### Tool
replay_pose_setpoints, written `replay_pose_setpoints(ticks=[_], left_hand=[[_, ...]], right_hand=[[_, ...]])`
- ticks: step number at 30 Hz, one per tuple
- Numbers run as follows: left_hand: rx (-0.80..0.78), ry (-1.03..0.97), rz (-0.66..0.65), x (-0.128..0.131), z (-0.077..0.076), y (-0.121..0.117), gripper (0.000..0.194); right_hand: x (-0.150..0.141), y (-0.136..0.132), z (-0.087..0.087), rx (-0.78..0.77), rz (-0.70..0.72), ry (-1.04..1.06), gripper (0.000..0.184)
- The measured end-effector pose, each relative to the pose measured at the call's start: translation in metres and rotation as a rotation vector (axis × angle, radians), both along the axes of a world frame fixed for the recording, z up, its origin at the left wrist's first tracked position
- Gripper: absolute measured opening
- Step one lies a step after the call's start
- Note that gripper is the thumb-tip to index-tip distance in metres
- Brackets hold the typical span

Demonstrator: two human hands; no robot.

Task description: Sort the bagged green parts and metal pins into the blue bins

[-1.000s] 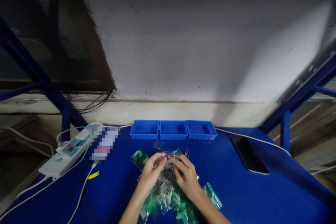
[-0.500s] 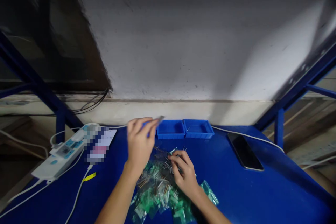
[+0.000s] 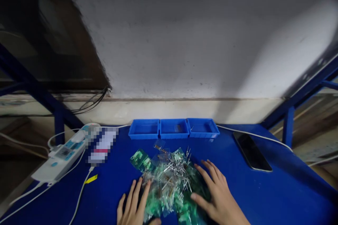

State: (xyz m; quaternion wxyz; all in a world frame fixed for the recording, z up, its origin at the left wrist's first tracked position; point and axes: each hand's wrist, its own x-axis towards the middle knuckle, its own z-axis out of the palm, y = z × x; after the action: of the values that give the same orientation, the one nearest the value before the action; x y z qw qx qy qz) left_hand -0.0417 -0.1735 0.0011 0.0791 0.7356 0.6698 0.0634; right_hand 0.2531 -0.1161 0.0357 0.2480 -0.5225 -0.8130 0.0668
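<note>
A pile of small clear and green plastic bags (image 3: 150,200) lies on the blue table between my hands. Loose silver metal pins (image 3: 177,168) are heaped on top, and some bags hold brownish pins. At the pile's left edge rests my left hand (image 3: 133,204), its fingers stretched out. On the right side, my right hand (image 3: 215,193) spreads its fingers along the bags. Neither hand holds anything. Behind the pile stand the left blue tray (image 3: 144,136), the middle blue tray (image 3: 174,135) with a small clear bag in it, and the right blue tray (image 3: 204,135).
A black phone (image 3: 252,151) lies to the right beside a white cable (image 3: 253,135). On the left are a white power strip (image 3: 50,167) and a phone (image 3: 102,147) on a charging cable with a yellow tag (image 3: 91,178). The wall (image 3: 185,59) rises behind.
Both hands have come down and back toward me, spreading open at the pile's sides. The greyish thing my left hand held up is gone from it. A small bag now shows in the middle tray.
</note>
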Motion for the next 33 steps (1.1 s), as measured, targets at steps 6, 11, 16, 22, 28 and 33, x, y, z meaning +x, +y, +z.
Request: replay_pose_setpoints(ticks=[6,11,16,22,28,33], left_hand=[[0.124,-0.114,-0.144,0.016,0.005,0.049,0.071],[0.216,-0.242,-0.135,0.018,0.011,0.061,0.052],[0.322,-0.274,-0.119,0.017,0.022,0.047,0.043],[0.352,-0.276,-0.095,0.04,0.043,0.061,0.023],[0.266,-0.189,-0.132,0.064,0.057,0.09,0.016],[0.254,-0.19,-0.132,0.062,0.058,0.099,0.016]], right_hand=[[-0.029,-0.021,-0.037,-0.036,-0.002,-0.122,0.089],[-0.053,0.006,-0.03,-0.074,-0.134,-0.103,0.075],[-0.055,0.006,-0.025,-0.042,-0.16,-0.008,0.065],[-0.054,0.004,-0.029,-0.012,-0.172,0.074,0.064],[-0.053,0.005,-0.021,-0.004,-0.097,0.064,0.058],[-0.049,0.004,-0.013,0.012,-0.084,0.12,0.046]])
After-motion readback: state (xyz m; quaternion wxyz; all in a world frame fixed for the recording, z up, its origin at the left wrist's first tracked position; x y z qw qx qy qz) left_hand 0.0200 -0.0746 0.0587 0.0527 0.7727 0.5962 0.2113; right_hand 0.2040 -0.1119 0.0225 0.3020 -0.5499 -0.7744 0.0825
